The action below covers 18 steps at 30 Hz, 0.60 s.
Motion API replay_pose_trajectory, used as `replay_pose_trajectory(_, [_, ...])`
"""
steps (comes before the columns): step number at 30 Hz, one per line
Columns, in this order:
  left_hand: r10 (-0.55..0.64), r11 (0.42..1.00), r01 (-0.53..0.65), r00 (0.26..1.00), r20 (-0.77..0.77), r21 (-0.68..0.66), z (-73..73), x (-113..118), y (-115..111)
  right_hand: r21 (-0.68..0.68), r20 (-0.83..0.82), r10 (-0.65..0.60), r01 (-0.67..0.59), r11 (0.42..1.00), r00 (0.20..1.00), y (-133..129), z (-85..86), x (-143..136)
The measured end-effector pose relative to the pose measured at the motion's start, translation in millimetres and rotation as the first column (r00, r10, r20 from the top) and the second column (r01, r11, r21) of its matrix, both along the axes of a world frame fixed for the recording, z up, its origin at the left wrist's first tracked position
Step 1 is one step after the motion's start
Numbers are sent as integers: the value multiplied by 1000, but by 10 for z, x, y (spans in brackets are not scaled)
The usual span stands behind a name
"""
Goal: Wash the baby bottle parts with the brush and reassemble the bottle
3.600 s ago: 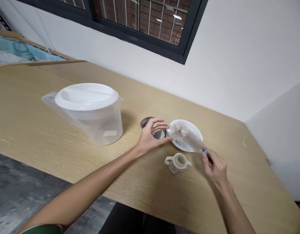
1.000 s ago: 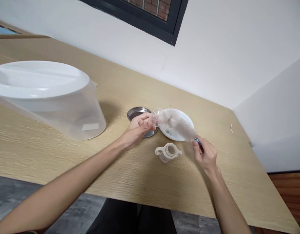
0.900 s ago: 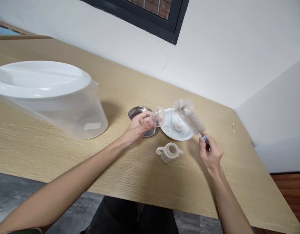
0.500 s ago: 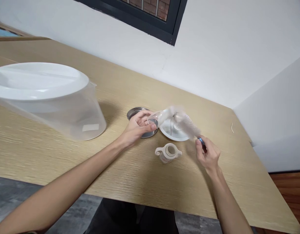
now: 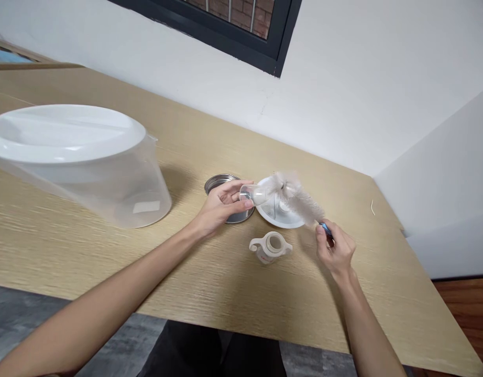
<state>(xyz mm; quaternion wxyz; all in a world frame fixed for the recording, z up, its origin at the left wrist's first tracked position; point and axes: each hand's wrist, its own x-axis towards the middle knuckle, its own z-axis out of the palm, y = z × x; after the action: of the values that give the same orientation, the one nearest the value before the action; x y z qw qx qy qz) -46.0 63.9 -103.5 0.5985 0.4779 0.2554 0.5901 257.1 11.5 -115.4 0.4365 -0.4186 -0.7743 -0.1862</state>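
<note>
My left hand (image 5: 220, 209) is closed on a small clear plastic cup (image 5: 247, 192), tipped on its side with its mouth toward the right. From the right, my right hand (image 5: 338, 248) grips the blue handle of a bottle brush (image 5: 304, 203). The brush's pale bristles bend at the far end and meet the cup's mouth; how deep they reach inside I cannot tell. Below the hands stands a small whitish bottle (image 5: 270, 248) with two side handles and an open top. Behind the cup and brush lies a round white dish-like piece (image 5: 283, 221), partly covered by them.
A shallow round metal tin (image 5: 216, 181) sits under my left hand. At the left, a large translucent container (image 5: 127, 183) with a white oval top (image 5: 68, 133) leans on the wooden table (image 5: 178, 277). A thin white strip (image 5: 372, 208) lies near the right edge. A wall rises behind.
The brush and cup look sharper now than in the blurred earlier frame. The cup has turned a little, lying more level, and both hands stay in nearly the same place.
</note>
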Motion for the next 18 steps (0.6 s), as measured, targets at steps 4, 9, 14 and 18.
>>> replay_pose_trajectory(4, [-15,1000,15,1000,-19,-26,-1,-18,-3,1,14,16,-16,1000,1000,-8,6,-21])
replay_pose_trajectory(9, [-39,998,37,998,-57,-41,-12,-30,-4,-12,40,55,-54,998,998,-45,53,-95])
replay_pose_trajectory(14, [-81,996,79,994,-67,-29,-33,-27,-7,-32,56,75,-73,997,996,-79,104,-132])
replay_pose_trajectory(18, [-92,996,92,994,-53,-3,-27,-22,-12,-31,72,77,-75,997,994,-93,117,-132])
